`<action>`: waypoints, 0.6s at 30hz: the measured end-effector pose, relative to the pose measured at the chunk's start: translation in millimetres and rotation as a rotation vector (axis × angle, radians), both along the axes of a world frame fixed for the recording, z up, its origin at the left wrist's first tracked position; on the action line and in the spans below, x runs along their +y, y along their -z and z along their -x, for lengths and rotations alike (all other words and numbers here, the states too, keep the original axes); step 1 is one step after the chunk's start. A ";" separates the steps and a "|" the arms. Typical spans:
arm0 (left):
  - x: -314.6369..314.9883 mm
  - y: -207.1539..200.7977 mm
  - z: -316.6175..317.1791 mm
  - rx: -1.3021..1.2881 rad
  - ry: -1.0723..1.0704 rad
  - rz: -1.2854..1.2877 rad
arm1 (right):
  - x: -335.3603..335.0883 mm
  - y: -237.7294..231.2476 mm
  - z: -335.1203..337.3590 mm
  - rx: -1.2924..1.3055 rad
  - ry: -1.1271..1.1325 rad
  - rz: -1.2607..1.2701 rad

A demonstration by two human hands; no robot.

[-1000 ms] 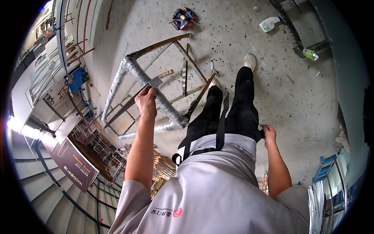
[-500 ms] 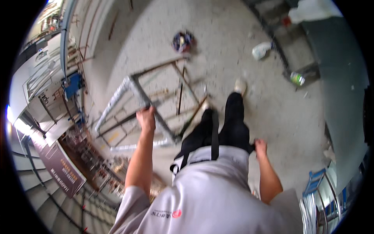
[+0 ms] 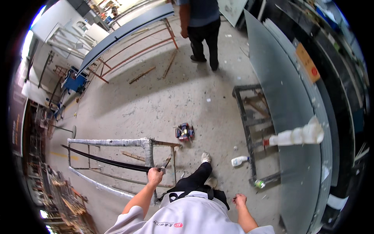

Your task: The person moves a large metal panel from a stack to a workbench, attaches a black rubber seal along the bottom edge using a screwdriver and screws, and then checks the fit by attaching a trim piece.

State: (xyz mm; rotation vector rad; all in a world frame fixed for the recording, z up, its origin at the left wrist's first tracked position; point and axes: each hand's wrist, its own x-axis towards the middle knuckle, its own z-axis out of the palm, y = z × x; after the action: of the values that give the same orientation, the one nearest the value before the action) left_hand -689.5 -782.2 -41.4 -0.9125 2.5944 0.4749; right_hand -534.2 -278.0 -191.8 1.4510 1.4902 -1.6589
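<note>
My left hand is closed around one end of a pair of long, thin black strips. They stretch away to the left over a metal frame stand whose bars are wrapped in silvery film. At my right side, my right hand hangs with its fingers curled in; whether something small and dark sits in them I cannot make out. Beyond my feet, a cluster of power tools lies on the concrete floor.
Ahead stands another person beside a long grey panel on a rusty trestle. To the right, large grey sheets lean by a dark metal rack. A white bottle and a green-labelled can lie near it.
My view has tilted up and forward, bringing the person, trestle and leaning sheets into sight. The strips in my left hand now show along their length. My right hand stays low at my side.
</note>
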 end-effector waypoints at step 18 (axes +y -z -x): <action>65.1 -41.4 287.1 0.210 0.139 -0.391 | 12.5 -41.9 409.7 0.208 -0.504 -0.422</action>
State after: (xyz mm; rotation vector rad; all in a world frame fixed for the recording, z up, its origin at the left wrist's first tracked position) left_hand -976.6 -717.2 0.0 -0.5724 2.5835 1.0403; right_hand -943.9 -265.4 -150.0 0.9782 2.2050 -1.2591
